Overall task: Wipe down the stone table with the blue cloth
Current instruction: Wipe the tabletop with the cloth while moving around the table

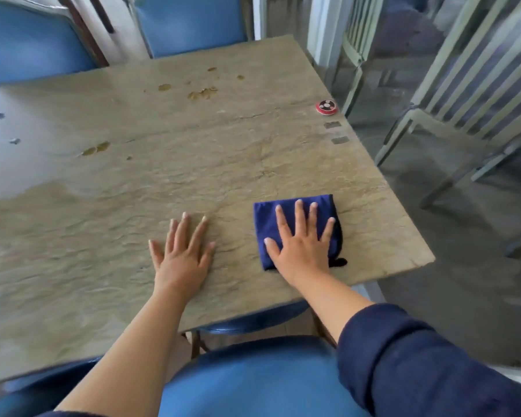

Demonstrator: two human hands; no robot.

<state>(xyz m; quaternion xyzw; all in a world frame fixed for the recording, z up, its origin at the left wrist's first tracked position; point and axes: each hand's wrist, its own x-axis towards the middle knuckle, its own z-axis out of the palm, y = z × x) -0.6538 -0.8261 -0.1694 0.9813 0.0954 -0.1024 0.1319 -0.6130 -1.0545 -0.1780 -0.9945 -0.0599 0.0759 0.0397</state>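
Observation:
The stone table (169, 164) is beige with a rough, veined top. A folded dark blue cloth (266, 224) lies flat near its right front corner. My right hand (301, 245) presses down on the cloth, palm flat and fingers spread. My left hand (182, 254) rests flat on the bare stone to the left of the cloth, fingers apart and holding nothing. Yellow-brown stains (202, 93) mark the far part of the top, and more stains (97, 148) sit towards the left.
A small red round disc (327, 106) lies at the table's right edge, with two grey tags (336, 132) nearer. Blue padded chairs (190, 22) stand behind the table, another blue seat (253, 377) is below me, and pale slatted chairs (475, 82) stand right.

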